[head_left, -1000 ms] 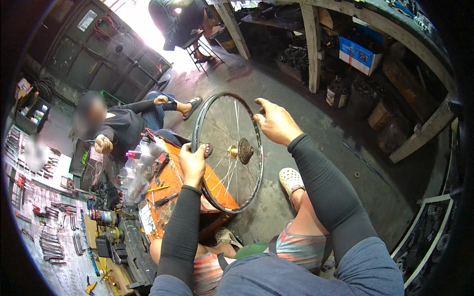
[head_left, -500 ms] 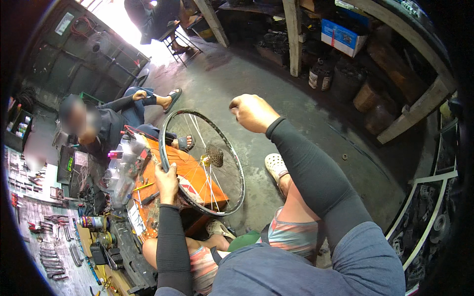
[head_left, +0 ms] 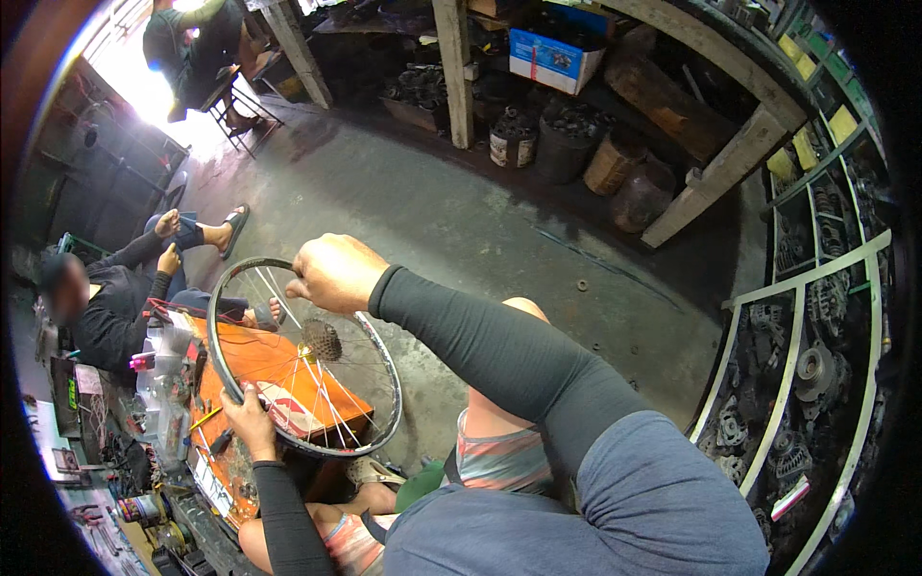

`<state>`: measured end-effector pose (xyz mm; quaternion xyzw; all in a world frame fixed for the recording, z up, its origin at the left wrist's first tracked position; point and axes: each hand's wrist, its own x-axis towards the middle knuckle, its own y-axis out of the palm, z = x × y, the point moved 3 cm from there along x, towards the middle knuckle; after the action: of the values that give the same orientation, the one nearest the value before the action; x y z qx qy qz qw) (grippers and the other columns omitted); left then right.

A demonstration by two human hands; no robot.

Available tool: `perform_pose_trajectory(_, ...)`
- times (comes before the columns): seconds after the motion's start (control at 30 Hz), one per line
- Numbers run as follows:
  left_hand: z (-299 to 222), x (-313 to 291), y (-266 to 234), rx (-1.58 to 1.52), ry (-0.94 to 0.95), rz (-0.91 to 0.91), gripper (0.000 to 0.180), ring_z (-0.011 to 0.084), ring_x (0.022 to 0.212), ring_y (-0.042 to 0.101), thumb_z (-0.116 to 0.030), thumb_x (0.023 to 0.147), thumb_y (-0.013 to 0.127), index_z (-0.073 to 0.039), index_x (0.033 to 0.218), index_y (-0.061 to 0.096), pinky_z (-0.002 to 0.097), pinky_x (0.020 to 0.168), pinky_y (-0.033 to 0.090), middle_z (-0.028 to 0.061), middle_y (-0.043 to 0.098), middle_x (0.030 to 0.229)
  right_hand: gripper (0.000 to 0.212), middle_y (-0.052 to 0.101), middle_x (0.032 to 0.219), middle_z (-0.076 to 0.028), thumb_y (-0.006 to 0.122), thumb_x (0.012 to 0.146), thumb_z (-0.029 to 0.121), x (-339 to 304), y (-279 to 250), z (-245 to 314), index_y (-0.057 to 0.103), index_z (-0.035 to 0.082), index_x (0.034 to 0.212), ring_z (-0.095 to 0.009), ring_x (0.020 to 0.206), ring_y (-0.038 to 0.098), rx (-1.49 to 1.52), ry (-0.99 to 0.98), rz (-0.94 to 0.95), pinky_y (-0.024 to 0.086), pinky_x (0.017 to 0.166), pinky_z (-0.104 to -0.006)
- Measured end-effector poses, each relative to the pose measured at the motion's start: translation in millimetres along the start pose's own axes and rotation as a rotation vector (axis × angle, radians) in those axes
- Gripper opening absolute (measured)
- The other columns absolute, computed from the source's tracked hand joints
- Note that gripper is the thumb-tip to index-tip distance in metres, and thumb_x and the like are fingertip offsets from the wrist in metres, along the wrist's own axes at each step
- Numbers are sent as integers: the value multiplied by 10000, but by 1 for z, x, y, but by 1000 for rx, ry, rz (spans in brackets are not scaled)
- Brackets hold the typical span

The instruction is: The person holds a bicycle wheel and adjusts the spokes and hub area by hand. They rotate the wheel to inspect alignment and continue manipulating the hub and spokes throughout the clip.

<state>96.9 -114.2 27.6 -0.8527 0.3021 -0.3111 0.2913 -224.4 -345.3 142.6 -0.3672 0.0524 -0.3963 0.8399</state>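
Observation:
A bicycle wheel point(head_left: 396, 379) without a tyre stands tilted in front of me, with a dark cassette point(head_left: 321, 340) on its hub and several pale spokes among darker ones. My left hand point(head_left: 250, 422) grips the rim at its lower left. Up at the rim's upper edge is my right hand point(head_left: 336, 273), its fingers curled and closed. Its fingertips lie over the rim and upper spokes; whether they hold the rim or something small is hidden. Behind and below the wheel is an orange box point(head_left: 199, 398) with tools and clutter on top.
A seated person point(head_left: 110, 312) is at the left, near clear plastic containers point(head_left: 161, 384). Another person sits at the bright doorway. A shelf of metal parts point(head_left: 807, 374) stands on the right. Drums point(head_left: 567, 144) and a blue-white carton point(head_left: 547, 60) line the far side.
My right hand has come from apart on the wheel's right to its upper rim. My left hand keeps its grip. The view has turned right, so the scene shifts left.

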Motion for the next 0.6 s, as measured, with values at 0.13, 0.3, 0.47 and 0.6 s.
perform_pose_trajectory(0.13, -2, -2, -9, -82, -115, 19, 293, 233, 779, 669, -178, 1065, 671, 59, 1235, 639, 414, 759, 561, 123, 707, 983, 208, 801, 966, -251, 727, 941, 202, 7, 11, -7, 829, 33, 1011, -440, 968, 794, 31, -35, -114, 624, 898, -529)
perform_pose_trajectory(0.3, 26, -6, -11, -103, -122, 9, 294, 288, 901, 694, -200, 1049, 740, 32, 1209, 654, 453, 866, 557, 135, 730, 1012, 224, 803, 1008, -261, 671, 941, 182, 8, 24, -24, 826, 38, 1015, -451, 1002, 790, -117, -16, 20, 623, 920, -536)
perform_pose_trajectory(0.47, 7, -9, -10, -195, -223, -11, 248, 194, 798, 647, -199, 1038, 750, 0, 1151, 654, 399, 737, 548, 55, 674, 914, 334, 821, 1133, -232, 733, 1035, 206, 0, -1, -16, 775, 16, 1307, -405, 1080, 795, -125, 5, 78, 622, 977, -490)
perform_pose_trajectory(0.6, -10, -13, -5, -284, -298, -25, 219, 150, 628, 689, -105, 1039, 678, 19, 1206, 609, 322, 556, 595, 79, 700, 887, 381, 826, 1167, -215, 728, 1046, 238, -2, -5, -25, 757, 17, 1354, -383, 1112, 794, -153, 60, 75, 610, 1006, -464)
